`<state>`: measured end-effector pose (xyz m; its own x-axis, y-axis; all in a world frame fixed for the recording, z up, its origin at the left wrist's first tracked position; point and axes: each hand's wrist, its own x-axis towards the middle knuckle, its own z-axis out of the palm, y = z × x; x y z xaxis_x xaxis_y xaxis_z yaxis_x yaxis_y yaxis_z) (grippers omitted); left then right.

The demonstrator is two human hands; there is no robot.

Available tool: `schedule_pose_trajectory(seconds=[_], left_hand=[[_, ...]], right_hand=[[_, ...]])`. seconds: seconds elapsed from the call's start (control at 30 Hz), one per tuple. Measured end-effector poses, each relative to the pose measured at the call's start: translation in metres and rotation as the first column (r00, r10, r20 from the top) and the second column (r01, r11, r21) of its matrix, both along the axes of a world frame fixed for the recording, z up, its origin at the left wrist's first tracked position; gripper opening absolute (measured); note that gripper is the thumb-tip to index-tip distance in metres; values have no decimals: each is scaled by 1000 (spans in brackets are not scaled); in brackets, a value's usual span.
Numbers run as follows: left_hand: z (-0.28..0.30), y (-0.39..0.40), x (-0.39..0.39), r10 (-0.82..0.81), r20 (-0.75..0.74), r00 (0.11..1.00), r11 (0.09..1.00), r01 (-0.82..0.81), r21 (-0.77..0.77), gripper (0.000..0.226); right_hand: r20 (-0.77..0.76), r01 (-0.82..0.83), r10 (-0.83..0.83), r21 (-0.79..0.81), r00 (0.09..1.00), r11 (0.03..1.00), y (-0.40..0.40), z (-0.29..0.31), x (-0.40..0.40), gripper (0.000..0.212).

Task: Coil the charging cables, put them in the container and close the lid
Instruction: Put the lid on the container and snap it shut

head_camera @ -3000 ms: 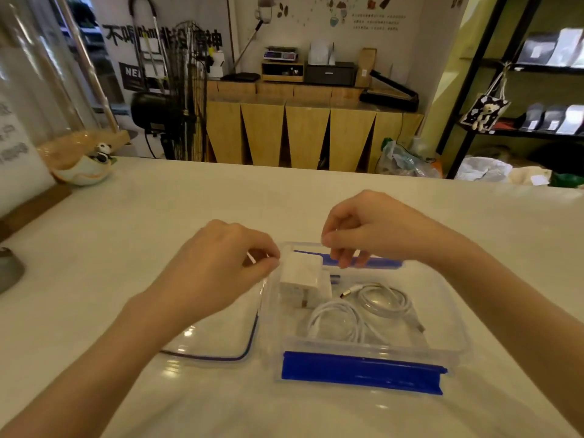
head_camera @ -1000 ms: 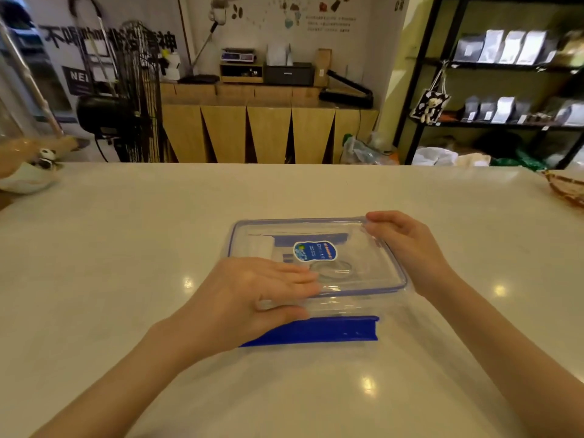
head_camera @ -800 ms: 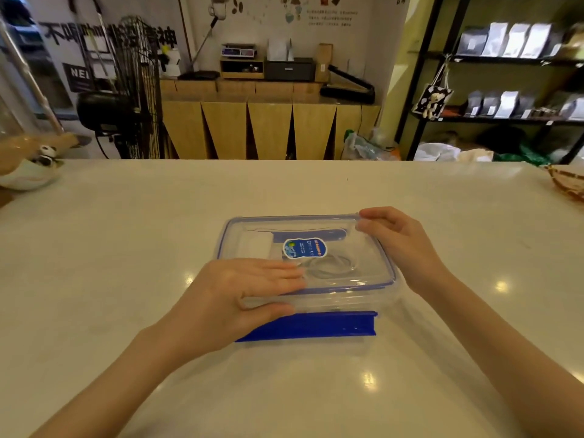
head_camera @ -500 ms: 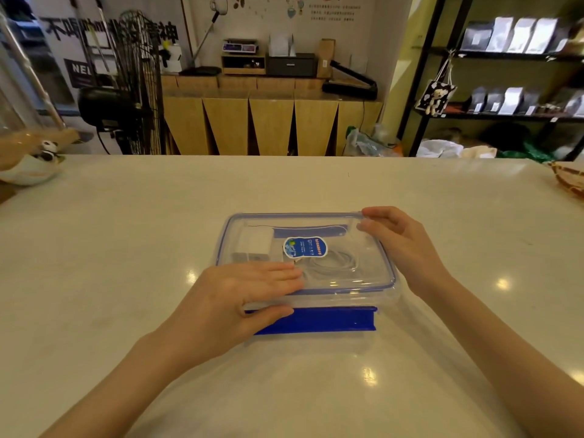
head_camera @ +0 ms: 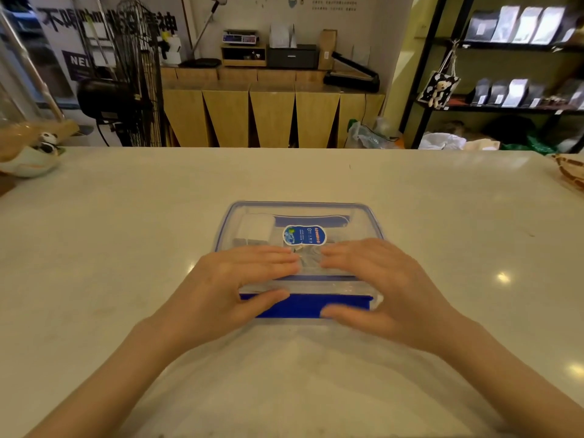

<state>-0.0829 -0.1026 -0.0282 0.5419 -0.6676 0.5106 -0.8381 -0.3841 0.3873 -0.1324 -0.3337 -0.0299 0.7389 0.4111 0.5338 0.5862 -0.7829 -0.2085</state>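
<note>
A clear plastic container sits mid-table with its blue-rimmed lid lying on top, a blue label at the lid's centre. Through the lid I make out a white charger block; the coiled white cables show only between my fingers. My left hand rests flat on the lid's near left part, its thumb on the blue front latch. My right hand lies flat on the near right part, thumb on the same latch.
The pale table spreads around the container. A bowl with a panda figure stands at the far left edge, a woven basket at the far right. A fan, a wooden counter and shelves lie beyond the table.
Three seconds ago the container was open with the charger going in. The lid now covers it. My right hand has moved from the far right corner to the near right edge.
</note>
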Motion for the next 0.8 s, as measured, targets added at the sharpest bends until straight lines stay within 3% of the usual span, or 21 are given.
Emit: schedule_pose_trajectory(seconds=[0.1, 0.17, 0.23, 0.4, 0.53, 0.8], left_hand=[[-5, 0, -9, 47, 133, 990, 988, -66, 139, 63], [-8, -3, -11, 54, 233, 971, 958, -116, 263, 74], [-9, -4, -10, 57, 256, 965, 950, -131, 283, 71], [-1, 2, -6, 30, 51, 998, 983, -39, 179, 55], [0, 1, 0, 10, 2, 1000, 990, -10, 140, 47], [7, 0, 9, -59, -131, 990, 997, 66, 49, 45]], right_hand=[[26, 20, -15, -229, 1000, 973, -2, -12, -4, 70], [49, 29, -17, -256, 999, 966, -4, -14, -3, 68], [6, -1, 3, -203, 1000, 979, -6, -10, -3, 65], [-151, -77, 68, -55, 986, 995, -10, 1, -3, 55], [-177, -82, 86, 33, 980, 996, -11, 2, 3, 48], [-152, -118, 125, 53, 981, 992, -13, 1, 7, 42]])
